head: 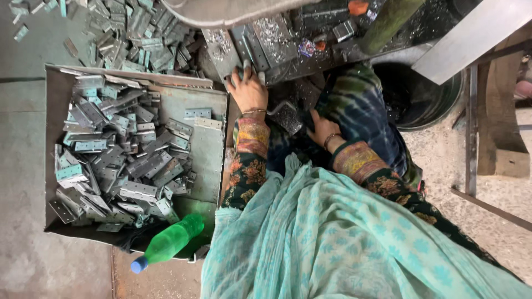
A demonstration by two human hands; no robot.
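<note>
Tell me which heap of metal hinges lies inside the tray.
The large heap of hinges left of the left hand lies inside the tray; the other heap lies beyond its far rim.

sleeves (249,166): dark floral, orange-patterned cuffs | wrists: thin bangles (254,112) | scarf (332,238): pale teal print

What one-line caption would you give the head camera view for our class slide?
Left hand on a metal plate at a machine, right hand at the lap, beside a tray of grey hinges and a green bottle.

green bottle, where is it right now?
Head view, lower left: the green bottle lies on its side at the bottom edge of the metal tray of hinges, blue cap pointing lower left, beside the teal shawl.
</note>
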